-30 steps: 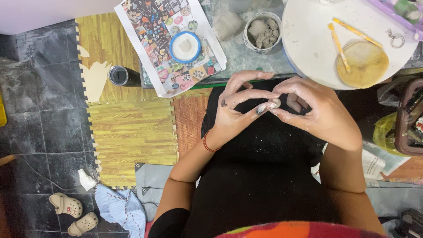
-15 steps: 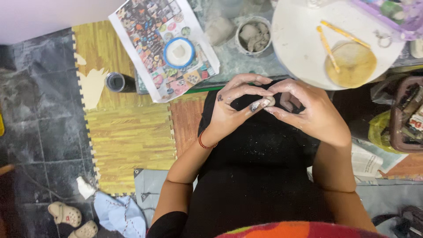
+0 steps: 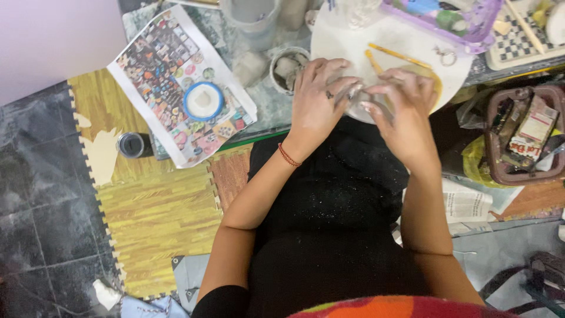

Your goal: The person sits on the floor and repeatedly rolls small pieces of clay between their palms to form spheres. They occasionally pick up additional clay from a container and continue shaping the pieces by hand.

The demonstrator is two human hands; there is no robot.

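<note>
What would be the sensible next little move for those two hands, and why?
Probably lowering the small grey clay piece onto the round white board. The left hand and right hand pinch it between their fingertips just above the board's near edge, so there is a flat surface right under it. How far the shaping has got is too small to tell.
</note>
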